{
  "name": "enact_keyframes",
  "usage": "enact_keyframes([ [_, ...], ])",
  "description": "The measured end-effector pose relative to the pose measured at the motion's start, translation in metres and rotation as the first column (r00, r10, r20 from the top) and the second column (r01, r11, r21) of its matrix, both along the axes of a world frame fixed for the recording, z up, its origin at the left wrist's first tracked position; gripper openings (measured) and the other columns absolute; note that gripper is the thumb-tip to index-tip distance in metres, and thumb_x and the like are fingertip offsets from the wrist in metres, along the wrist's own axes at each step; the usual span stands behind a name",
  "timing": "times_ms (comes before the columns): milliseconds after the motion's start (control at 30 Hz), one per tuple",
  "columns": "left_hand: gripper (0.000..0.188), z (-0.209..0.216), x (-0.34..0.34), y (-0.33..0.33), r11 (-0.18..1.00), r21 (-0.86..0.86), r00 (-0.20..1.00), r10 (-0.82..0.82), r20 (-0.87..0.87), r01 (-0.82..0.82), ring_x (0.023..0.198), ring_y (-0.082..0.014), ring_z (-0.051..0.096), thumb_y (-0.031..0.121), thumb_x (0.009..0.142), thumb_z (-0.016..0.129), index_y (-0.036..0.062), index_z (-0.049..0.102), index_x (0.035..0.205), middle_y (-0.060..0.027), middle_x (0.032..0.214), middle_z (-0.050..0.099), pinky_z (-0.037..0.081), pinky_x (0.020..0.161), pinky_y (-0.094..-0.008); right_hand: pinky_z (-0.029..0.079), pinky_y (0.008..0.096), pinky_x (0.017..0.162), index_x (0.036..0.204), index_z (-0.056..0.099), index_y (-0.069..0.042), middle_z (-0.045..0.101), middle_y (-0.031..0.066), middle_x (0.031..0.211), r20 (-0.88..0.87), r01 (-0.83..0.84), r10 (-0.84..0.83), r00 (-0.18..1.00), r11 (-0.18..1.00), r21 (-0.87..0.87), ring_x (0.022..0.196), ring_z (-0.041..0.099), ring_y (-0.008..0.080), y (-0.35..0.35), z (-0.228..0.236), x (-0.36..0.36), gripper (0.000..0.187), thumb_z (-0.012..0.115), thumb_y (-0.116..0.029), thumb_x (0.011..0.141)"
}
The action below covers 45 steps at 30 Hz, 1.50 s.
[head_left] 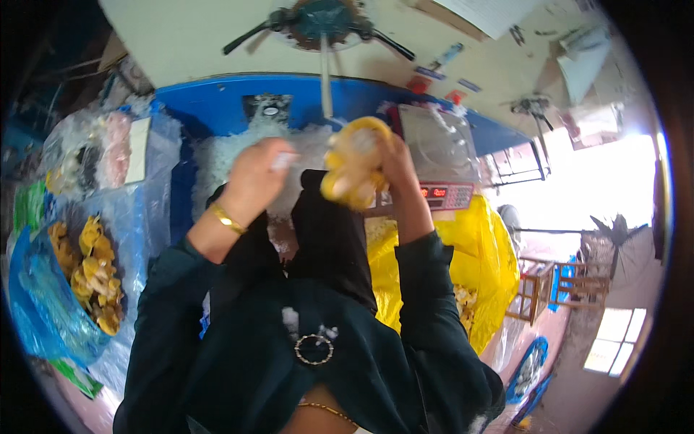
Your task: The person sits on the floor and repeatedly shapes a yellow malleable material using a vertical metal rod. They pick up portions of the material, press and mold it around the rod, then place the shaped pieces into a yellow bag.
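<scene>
My right hand point(399, 168) grips a yellow plush toy point(352, 189). The toy is smeared by motion, and pale white shows in its upper part, where a rounded yellow edge curves. My left hand point(259, 177) is raised to the left of the toy, apart from it, its fingers closed on a small white tuft of stuffing point(285, 160). Behind and between both hands spreads a heap of white fibre stuffing point(231, 155). Above the toy, a thin metal tube point(325, 79) points down from a machine with black-handled levers point(318, 22).
A scale point(444, 194) with red digits stands to the right. Beside my right arm sits a yellow plastic bag point(495, 267). At left, a blue bag point(54, 304) holds several yellow plush pieces point(95, 275), below a clear plastic bag point(79, 155). A blue panel point(217, 94) runs along the machine.
</scene>
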<state>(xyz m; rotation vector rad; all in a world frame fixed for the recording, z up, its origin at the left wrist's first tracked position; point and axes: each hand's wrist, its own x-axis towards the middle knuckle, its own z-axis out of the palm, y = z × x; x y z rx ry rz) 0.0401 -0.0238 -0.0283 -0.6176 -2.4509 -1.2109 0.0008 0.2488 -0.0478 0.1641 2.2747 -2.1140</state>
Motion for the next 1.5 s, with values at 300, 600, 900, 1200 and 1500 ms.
enact_keyframes([
  [300, 0.025, -0.038, -0.004, -0.058, 0.960, -0.225, 0.903, 0.242, 0.354, -0.169, 0.092, -0.0326, 0.060, 0.014, 0.079, 0.071, 0.0047, 0.061, 0.100, -0.0153, 0.099, 0.064, 0.048, 0.079, -0.0382, 0.050, 0.0415, 0.052, 0.085, 0.062, 0.013, 0.065, 0.0215, 0.071, 0.215, 0.578, -0.732, 0.646, 0.654, 0.488, 0.057, 0.065, 0.0311, 0.247, -0.101, -0.011, 0.071, 0.039, -0.054, 0.095],
  [600, 0.028, -0.057, 0.022, -0.050, 0.981, -0.121, 0.971, 0.172, 0.165, -0.153, 0.103, -0.0296, 0.059, -0.004, 0.079, 0.062, 0.0056, 0.063, 0.105, -0.0131, 0.109, 0.062, 0.048, 0.087, -0.0370, 0.050, 0.0407, 0.078, 0.093, 0.067, -0.001, 0.066, 0.0184, 0.086, -0.050, 0.459, -0.618, 0.785, 0.526, 0.716, 0.085, 0.064, 0.0359, 0.224, -0.118, 0.126, 0.030, 0.065, -0.029, 0.084],
  [900, 0.014, -0.066, 0.048, -0.075, 0.933, -0.154, 0.892, 0.356, 0.279, -0.324, 0.106, -0.0255, 0.058, 0.007, 0.086, 0.061, 0.0039, 0.063, 0.100, -0.0104, 0.114, 0.060, 0.049, 0.087, -0.0329, 0.047, 0.0437, 0.089, 0.124, 0.051, -0.008, 0.052, 0.0168, 0.125, -0.285, 0.343, -0.250, 0.925, 0.229, 0.911, 0.106, 0.057, 0.0369, 0.193, -0.043, 0.071, 0.048, 0.062, -0.019, 0.079],
  [1200, 0.012, -0.074, 0.072, -0.085, 0.936, -0.214, 0.862, 0.342, 0.373, -0.279, 0.094, -0.0256, 0.062, 0.009, 0.085, 0.065, 0.0038, 0.064, 0.095, -0.0124, 0.104, 0.062, 0.055, 0.075, -0.0322, 0.047, 0.0485, 0.086, 0.130, 0.051, -0.010, 0.060, 0.0212, 0.118, -0.046, 0.057, -0.145, 0.988, 0.074, 0.996, 0.106, 0.060, 0.0363, 0.214, -0.062, 0.021, 0.061, 0.058, -0.048, 0.082],
  [1500, 0.017, -0.068, 0.129, -0.190, 0.678, -0.435, 0.663, 0.717, 0.214, -0.593, 0.096, -0.0331, 0.059, 0.017, 0.080, 0.065, 0.0054, 0.063, 0.091, -0.0137, 0.098, 0.061, 0.048, 0.083, -0.0399, 0.046, 0.0437, 0.089, 0.127, 0.052, -0.008, 0.063, 0.0168, 0.113, 0.107, -0.072, -0.280, 0.954, 0.135, 0.988, 0.103, 0.060, 0.0345, 0.299, -0.076, 0.145, 0.057, 0.059, -0.044, 0.083],
])
